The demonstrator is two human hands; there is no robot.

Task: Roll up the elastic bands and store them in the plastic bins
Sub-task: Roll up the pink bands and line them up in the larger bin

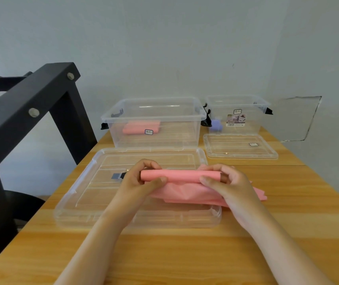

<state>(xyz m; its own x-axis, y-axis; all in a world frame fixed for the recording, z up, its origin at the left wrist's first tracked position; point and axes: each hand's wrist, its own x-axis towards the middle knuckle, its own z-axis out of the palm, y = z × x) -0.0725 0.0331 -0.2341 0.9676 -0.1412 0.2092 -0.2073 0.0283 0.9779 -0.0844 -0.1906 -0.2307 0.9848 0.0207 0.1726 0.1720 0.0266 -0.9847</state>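
While the pink band (180, 175) is gripped by left hand (141, 178) and right hand (229, 183), it's only part-rolled | pink rolls (140, 127) already stashed in big bin (154, 117) | loose tail left to roll, then binned

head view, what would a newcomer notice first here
The half-rolled pink elastic band draws the eye, held at each end by the left hand and right hand over a clear lid mid-table. Behind it, a large clear bin already holds pink rolls; a smaller bin to its right holds a purple one.
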